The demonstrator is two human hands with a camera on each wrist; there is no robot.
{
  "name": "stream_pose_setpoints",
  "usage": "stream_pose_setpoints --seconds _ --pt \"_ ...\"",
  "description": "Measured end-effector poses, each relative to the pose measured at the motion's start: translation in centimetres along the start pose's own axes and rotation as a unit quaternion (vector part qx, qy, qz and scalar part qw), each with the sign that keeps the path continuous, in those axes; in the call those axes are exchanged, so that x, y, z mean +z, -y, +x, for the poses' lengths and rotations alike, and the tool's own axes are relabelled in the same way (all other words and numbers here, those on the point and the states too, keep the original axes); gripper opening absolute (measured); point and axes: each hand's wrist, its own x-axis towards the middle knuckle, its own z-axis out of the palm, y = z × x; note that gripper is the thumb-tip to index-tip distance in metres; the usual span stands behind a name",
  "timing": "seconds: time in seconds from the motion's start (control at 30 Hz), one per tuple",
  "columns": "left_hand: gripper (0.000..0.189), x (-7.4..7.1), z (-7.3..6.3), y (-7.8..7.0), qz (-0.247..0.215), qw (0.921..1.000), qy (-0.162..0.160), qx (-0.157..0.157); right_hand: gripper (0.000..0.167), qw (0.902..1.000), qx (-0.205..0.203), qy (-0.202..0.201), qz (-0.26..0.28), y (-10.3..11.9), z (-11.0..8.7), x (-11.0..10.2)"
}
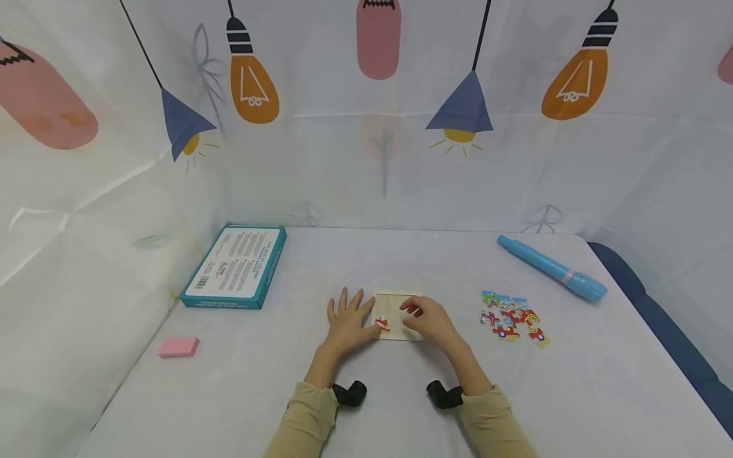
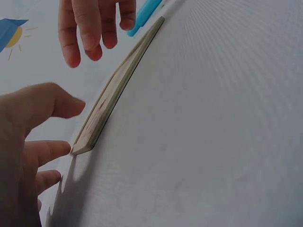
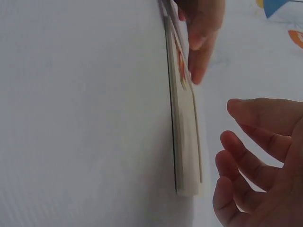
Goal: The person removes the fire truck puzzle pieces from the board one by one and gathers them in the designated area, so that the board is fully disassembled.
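Observation:
A shallow wooden puzzle tray (image 1: pixel 395 306) lies between the two hands, with one red and yellow jigsaw piece (image 1: pixel 382 325) in its lower left corner. Fingers spread, the left hand (image 1: pixel 346 326) rests at the tray's left edge, its thumb beside that piece. Over the tray's right side hovers the right hand (image 1: pixel 432 323), fingers loosely bent. In the right wrist view, a gap shows between its thumb and fingertips (image 3: pixel 228 139), and nothing is held. Several colourful loose jigsaw pieces (image 1: pixel 509 316) lie right of the tray, some overlapping or close together.
A teal and white box (image 1: pixel 235 264) lies at the back left, with a pink eraser-like block (image 1: pixel 179 347) in front of it. At the back right is a large blue marker-shaped object (image 1: pixel 550 266). A dark blue chair (image 1: pixel 658 324) stands beyond the table's right edge.

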Motion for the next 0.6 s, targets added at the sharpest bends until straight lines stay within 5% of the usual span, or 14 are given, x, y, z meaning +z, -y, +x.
stream_pose_setpoints --seconds 0.4,0.6 --pt "0.085 -0.1 -0.1 0.5 0.008 0.9992 0.029 0.028 0.04 0.991 -0.036 0.059 -0.115 1.5 0.3 3.1" --pt "0.084 -0.1 -0.1 0.5 0.01 0.9991 0.027 0.03 0.031 0.994 -0.033 0.038 -0.097 2.0 0.3 3.0"
